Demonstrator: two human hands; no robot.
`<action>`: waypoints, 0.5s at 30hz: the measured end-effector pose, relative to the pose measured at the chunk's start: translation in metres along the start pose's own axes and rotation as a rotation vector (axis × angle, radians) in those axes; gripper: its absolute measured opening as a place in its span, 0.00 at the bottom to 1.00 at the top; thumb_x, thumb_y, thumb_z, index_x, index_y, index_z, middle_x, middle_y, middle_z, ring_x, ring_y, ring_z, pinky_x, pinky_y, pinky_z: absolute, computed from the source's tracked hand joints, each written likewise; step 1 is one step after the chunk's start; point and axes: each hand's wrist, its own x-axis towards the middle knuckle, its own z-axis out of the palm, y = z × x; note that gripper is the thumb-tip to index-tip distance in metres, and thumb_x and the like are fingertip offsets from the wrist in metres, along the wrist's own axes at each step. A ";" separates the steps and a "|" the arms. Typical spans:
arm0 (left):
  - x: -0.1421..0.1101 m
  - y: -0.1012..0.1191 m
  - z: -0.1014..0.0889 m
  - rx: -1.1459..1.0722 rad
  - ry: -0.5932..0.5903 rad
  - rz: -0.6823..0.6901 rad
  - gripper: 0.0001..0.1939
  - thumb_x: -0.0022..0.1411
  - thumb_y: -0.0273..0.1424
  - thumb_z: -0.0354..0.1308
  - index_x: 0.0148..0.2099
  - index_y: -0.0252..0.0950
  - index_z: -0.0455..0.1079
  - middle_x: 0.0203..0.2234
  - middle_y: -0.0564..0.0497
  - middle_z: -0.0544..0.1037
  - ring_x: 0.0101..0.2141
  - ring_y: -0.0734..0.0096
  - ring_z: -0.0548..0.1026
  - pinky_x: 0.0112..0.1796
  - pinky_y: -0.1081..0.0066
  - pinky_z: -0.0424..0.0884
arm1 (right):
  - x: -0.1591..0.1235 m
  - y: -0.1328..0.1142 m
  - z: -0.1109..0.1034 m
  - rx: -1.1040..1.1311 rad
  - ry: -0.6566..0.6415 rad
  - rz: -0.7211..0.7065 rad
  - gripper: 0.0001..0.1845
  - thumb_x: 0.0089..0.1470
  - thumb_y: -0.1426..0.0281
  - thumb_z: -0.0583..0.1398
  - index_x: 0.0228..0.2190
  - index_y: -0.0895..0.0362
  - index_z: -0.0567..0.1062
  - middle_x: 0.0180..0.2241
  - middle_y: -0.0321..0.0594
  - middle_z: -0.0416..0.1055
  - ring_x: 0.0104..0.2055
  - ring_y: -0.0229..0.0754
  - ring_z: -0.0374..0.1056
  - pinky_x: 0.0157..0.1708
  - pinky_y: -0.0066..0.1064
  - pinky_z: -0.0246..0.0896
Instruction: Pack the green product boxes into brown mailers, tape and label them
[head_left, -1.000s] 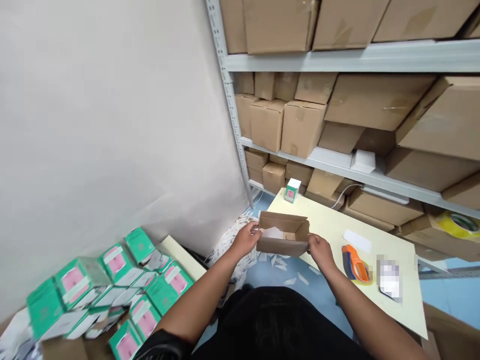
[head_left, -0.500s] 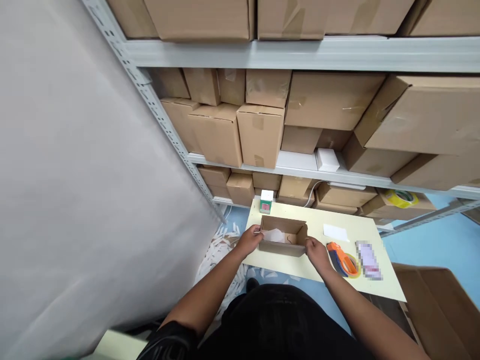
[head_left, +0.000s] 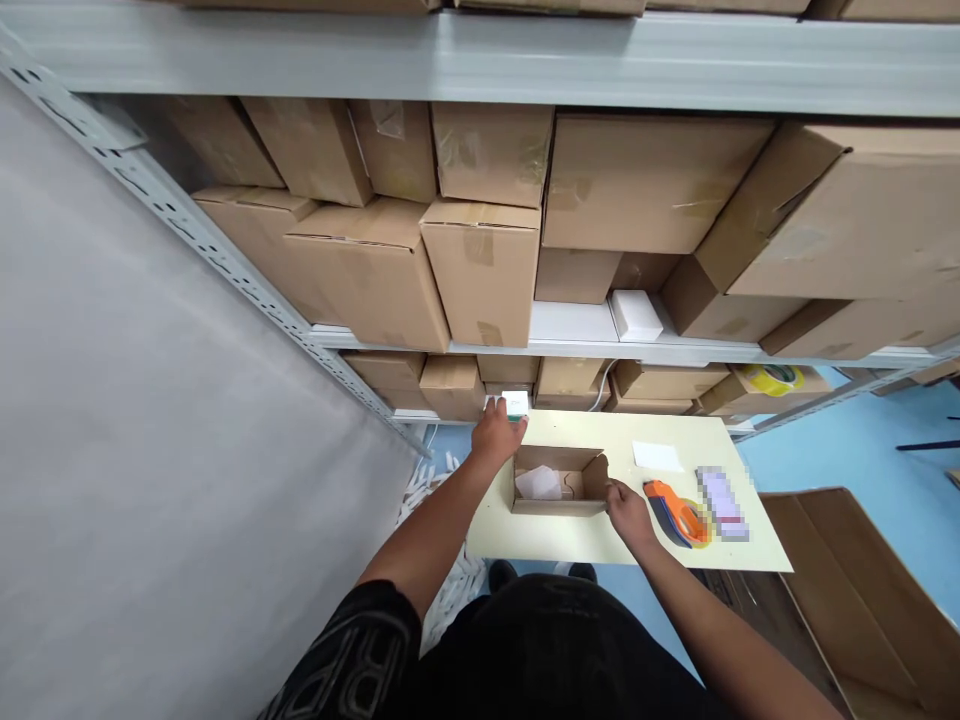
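Observation:
An open brown cardboard box [head_left: 559,505] lies on a pale yellow table [head_left: 540,535], with a white paper [head_left: 538,484] inside it. My right hand [head_left: 626,505] grips the box's right flap. My left hand [head_left: 496,434] has reached to the table's far corner and closes on a small green and white box [head_left: 515,403] there.
An orange tape dispenser [head_left: 675,513] and a white slip [head_left: 657,456] lie on the table right of the box. Grey shelves [head_left: 570,325] behind hold several cardboard cartons and a yellow tape roll [head_left: 774,378]. White paper scraps [head_left: 427,480] litter the blue floor. An open carton [head_left: 870,590] stands at right.
My left hand let go of the cardboard box's left side and moved forward to the small green and white box. The view turned right, away from the pile of green boxes.

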 end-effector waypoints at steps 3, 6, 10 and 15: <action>0.033 0.020 0.011 0.090 -0.094 -0.087 0.35 0.64 0.50 0.59 0.64 0.33 0.62 0.69 0.29 0.57 0.61 0.40 0.68 0.56 0.54 0.68 | -0.002 -0.011 -0.004 -0.035 -0.010 -0.007 0.29 0.65 0.56 0.46 0.48 0.57 0.80 0.45 0.49 0.81 0.51 0.52 0.75 0.49 0.35 0.66; 0.051 0.030 0.023 0.091 -0.169 -0.164 0.31 0.64 0.46 0.61 0.62 0.33 0.62 0.62 0.28 0.66 0.55 0.43 0.74 0.52 0.55 0.70 | -0.003 -0.023 -0.011 -0.033 -0.060 0.010 0.31 0.66 0.52 0.46 0.50 0.56 0.80 0.46 0.48 0.81 0.52 0.53 0.76 0.50 0.37 0.66; 0.061 0.023 0.022 0.045 -0.128 -0.215 0.27 0.62 0.40 0.63 0.59 0.35 0.62 0.55 0.33 0.72 0.51 0.48 0.77 0.49 0.60 0.71 | -0.004 -0.028 -0.020 0.014 -0.132 0.027 0.33 0.66 0.47 0.48 0.54 0.56 0.77 0.51 0.49 0.79 0.55 0.53 0.74 0.53 0.39 0.66; 0.060 -0.004 -0.010 -0.200 0.026 -0.363 0.25 0.61 0.40 0.64 0.56 0.39 0.61 0.51 0.41 0.77 0.50 0.55 0.78 0.48 0.64 0.72 | -0.004 -0.019 -0.034 0.076 -0.127 0.049 0.35 0.64 0.47 0.51 0.59 0.58 0.74 0.58 0.51 0.74 0.59 0.52 0.72 0.57 0.40 0.65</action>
